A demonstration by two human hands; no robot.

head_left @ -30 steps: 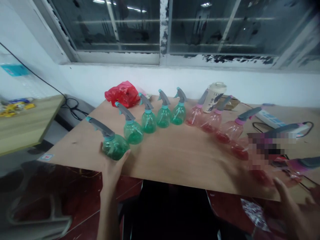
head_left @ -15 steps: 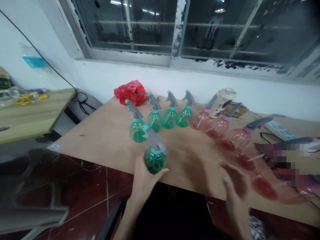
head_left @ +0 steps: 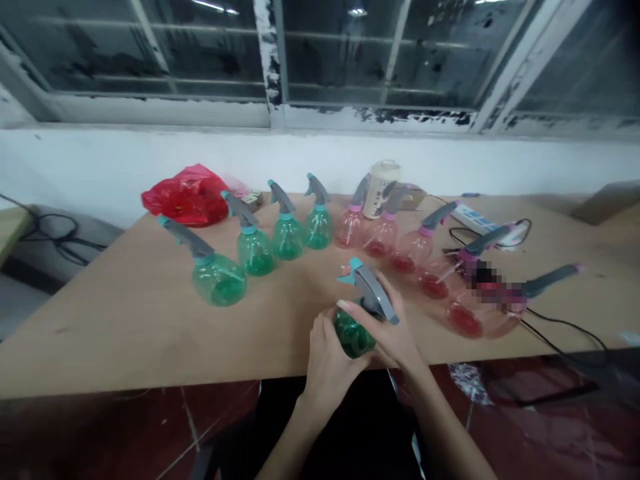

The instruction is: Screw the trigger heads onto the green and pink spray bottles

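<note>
A green spray bottle point(head_left: 352, 335) with a grey and turquoise trigger head point(head_left: 373, 288) is held over the table's front edge. Around its round body wraps my left hand point(head_left: 327, 360), fingers closed. My right hand point(head_left: 390, 330) is closed about the neck, just under the trigger head, its thumb across the front. To the left, several more green spray bottles stand in a slanting row, the nearest green bottle point(head_left: 220, 280) at its front end. On the right curves a row of pinkish-red spray bottles point(head_left: 413, 250) with grey heads and pink collars.
On the wooden table point(head_left: 125, 327), a red plastic bag point(head_left: 193, 195) lies back left. A pale printed cup point(head_left: 381, 189) stands behind the pink bottles. Further right are a power strip point(head_left: 483, 219), black cables point(head_left: 565, 327) and a cardboard box point(head_left: 613, 203). A white wall and window stand behind.
My right hand has come from the right onto the green bottle's neck. My left hand still grips its body. The view has swung to the right.
</note>
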